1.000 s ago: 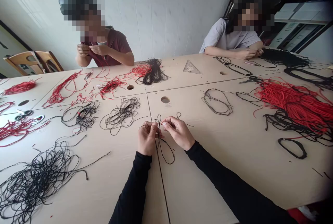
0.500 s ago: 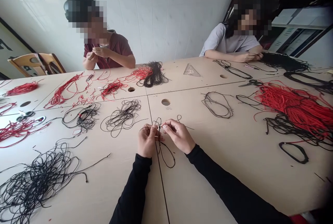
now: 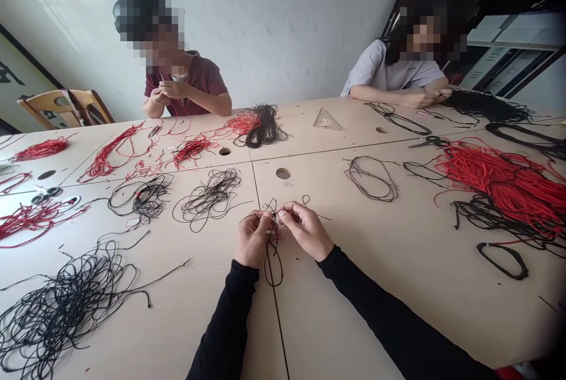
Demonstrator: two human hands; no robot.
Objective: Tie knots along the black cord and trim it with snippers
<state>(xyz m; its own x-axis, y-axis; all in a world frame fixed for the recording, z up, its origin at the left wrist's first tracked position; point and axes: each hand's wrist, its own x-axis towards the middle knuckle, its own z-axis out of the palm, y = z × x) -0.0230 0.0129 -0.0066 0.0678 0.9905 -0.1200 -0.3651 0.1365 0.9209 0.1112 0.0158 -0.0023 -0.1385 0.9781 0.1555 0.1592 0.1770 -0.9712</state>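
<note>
A thin black cord [image 3: 273,277] is pinched between my two hands above the table. My left hand [image 3: 255,237] grips it with thumb and forefinger, close to a small dark knot. On the other side of that knot, my right hand [image 3: 306,230] is closed in a pinch on the same cord. One loop hangs below my fingers towards the table, and a smaller loop sticks up above them. The exact grip of the fingertips is too small to make out. Behind my right hand lies a short cord piece with a little loop [image 3: 305,198].
A tangled black cord pile [image 3: 66,303] lies at left, red cords [image 3: 499,185] at right. Scissors [image 3: 46,192], a set square [image 3: 327,120] and a round table hole [image 3: 283,174] are farther off. Two people sit across, each handling cords.
My hands have come slightly closer together at the knot. The hanging loop has swung left and now hangs straighter. The view has shifted a little.
</note>
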